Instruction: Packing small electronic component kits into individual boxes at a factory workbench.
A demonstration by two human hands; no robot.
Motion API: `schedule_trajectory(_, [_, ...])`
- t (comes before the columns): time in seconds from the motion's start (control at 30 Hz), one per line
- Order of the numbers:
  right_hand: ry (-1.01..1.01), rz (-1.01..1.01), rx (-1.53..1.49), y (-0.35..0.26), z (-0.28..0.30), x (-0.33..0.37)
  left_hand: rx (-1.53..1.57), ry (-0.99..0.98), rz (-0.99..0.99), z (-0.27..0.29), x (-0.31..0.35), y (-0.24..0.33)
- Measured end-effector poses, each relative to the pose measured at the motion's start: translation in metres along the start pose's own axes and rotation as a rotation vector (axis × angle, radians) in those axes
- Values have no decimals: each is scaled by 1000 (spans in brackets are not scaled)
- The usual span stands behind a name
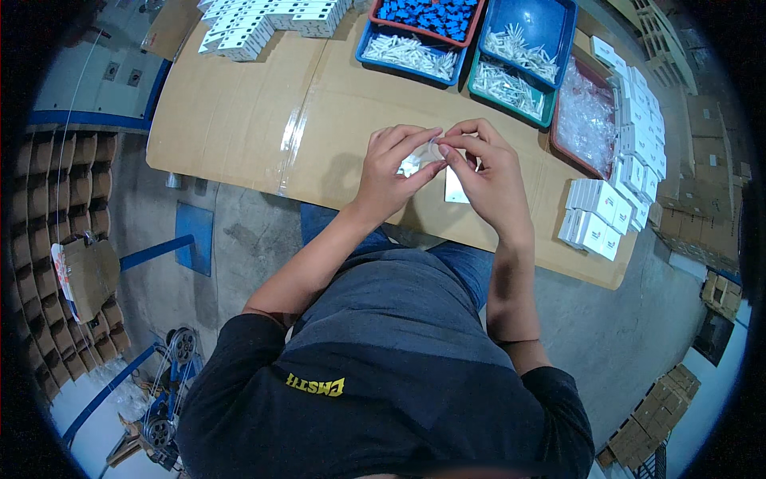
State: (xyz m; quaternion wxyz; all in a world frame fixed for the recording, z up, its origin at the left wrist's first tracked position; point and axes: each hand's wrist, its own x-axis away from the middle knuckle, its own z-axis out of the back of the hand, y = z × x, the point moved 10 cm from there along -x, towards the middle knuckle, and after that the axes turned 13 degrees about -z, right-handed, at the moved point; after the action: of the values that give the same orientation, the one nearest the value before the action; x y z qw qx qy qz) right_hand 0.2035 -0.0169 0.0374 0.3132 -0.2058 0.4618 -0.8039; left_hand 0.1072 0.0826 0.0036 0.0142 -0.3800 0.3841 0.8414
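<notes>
Head cam: clear film [426,153], poss. a bag, is btwn L hand [391,165] & R hand [488,170], just beyond & left of white card [456,189]. Risk, I'd guess: thin plastic could slip or tear if tips tug unevenly; R hand could also nudge card. L: thumb & index part-spread at film, can't tell if gripping. R: thumb & index seemingly pinching film edge.

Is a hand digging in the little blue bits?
No, the left hand and right hand are close together over the cardboard, away from the blue bits.
</notes>
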Motion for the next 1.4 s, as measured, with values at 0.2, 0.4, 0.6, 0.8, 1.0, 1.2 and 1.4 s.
schedule_trajectory(0.2, [75,-38,-113,10,20,-6,98,-18,93,-6,1,-10])
schedule_trajectory(0.4, [153,-41,-82,41,44,-14,1619,226,833,-56,35,-46])
schedule_trajectory(0.6, [151,-113,-82,60,46,-17,1585,108,728,-54,18,-39])
schedule_trajectory(0.8, [89,-299,33,129,36,-36,1511,24,799,-64,34,-49])
schedule_trajectory(1.0, [411,-253,283,212,91,-100,1366,74,956,-65,67,-54])
schedule_trajectory(1.2, [403,-123,514,224,86,-163,1240,2,949,-60,85,-47])
schedule_trajectory(1.4, [314,-254,583,251,78,-185,1231,13,937,-54,85,-46])
